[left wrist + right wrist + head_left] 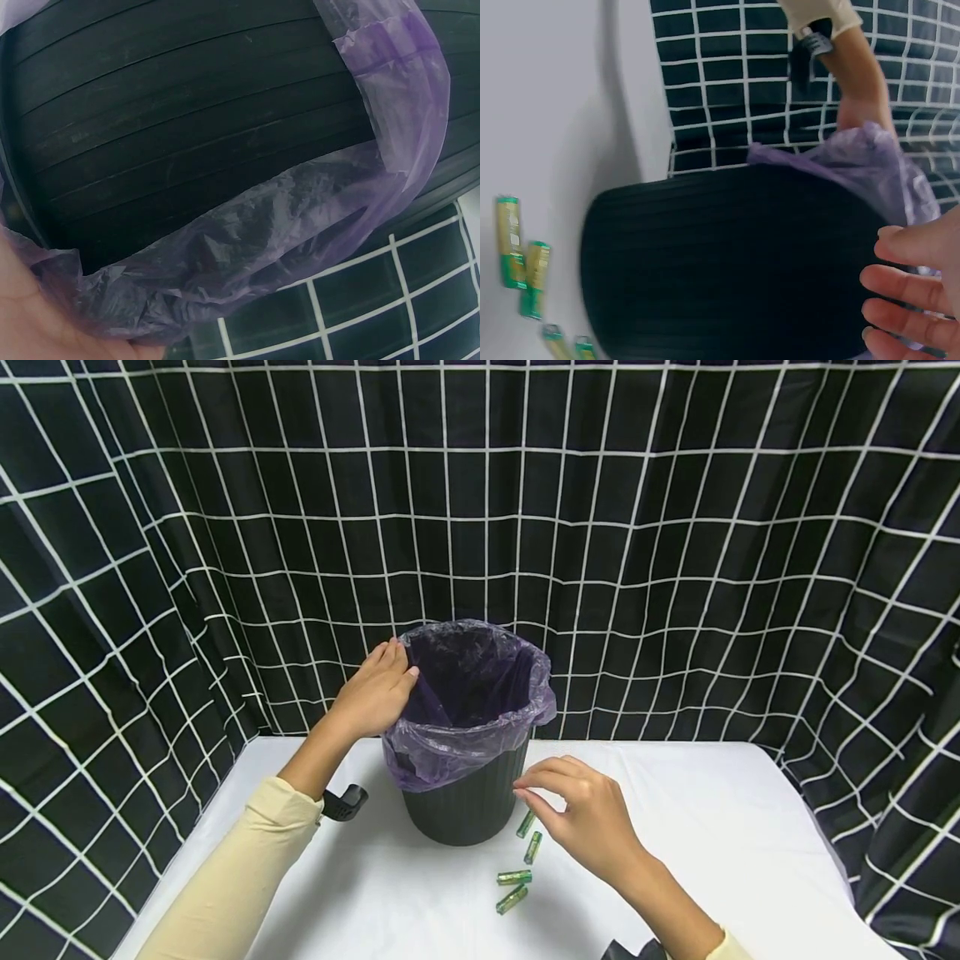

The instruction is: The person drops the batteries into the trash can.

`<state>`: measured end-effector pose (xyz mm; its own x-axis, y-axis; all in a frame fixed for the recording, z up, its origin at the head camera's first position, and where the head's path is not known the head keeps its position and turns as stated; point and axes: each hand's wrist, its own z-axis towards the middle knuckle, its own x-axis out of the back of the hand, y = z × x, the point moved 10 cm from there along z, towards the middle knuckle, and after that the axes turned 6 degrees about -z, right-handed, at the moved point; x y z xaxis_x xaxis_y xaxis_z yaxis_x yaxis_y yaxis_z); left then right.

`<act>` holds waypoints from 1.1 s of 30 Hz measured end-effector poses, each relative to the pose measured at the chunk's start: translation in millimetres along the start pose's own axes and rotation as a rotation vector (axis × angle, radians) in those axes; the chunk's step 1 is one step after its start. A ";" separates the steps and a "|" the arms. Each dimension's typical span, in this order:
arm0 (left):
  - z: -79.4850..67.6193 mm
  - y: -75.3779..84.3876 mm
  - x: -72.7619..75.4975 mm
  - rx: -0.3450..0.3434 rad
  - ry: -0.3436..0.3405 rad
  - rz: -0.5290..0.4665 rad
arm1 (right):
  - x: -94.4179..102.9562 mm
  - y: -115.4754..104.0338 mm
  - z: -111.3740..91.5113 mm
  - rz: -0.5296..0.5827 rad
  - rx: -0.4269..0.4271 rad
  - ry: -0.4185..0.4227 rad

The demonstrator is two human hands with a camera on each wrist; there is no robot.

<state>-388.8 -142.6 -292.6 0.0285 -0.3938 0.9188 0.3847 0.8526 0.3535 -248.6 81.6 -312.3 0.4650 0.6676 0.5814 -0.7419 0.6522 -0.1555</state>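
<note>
A black ribbed trash bin [461,814] stands on the white table, lined with a translucent purple trash bag [450,752] folded over its rim. At the bin's left rim my left hand [375,689] holds the bag's edge, its thumb toward the inside. The left wrist view shows the bag [225,247] bunched against that hand [22,307]. My right hand [581,810] hovers just right of the bin, fingers loosely bent. With a gap between thumb and fingers, the right hand [919,277] holds nothing in the right wrist view. Several green-and-gold batteries [513,877] lie below it.
A black curtain with a white grid [600,552] hangs behind and at both sides. White cloth [675,827] covers the table. Two batteries [510,240] lie against each other near the front; the others are closer to the bin's base.
</note>
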 end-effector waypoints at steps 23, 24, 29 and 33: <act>-1.2 0.0 1.9 0.019 0.001 -0.022 | -46.6 45.8 -71.8 0.037 -0.203 -0.090; -0.8 -0.1 1.7 0.017 0.001 -0.020 | -48.5 48.0 -74.0 0.038 -0.214 -0.095; -0.5 0.8 1.0 0.007 0.000 -0.004 | -60.6 60.6 -87.6 0.042 -0.281 -0.141; -1.6 1.5 1.4 0.007 0.000 0.003 | -73.6 72.0 -99.4 0.044 -0.357 -0.227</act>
<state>-386.7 -142.4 -291.0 0.0299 -0.3910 0.9199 0.3781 0.8564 0.3517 -288.2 115.0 -445.6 0.2889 0.6272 0.7233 -0.5261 0.7352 -0.4274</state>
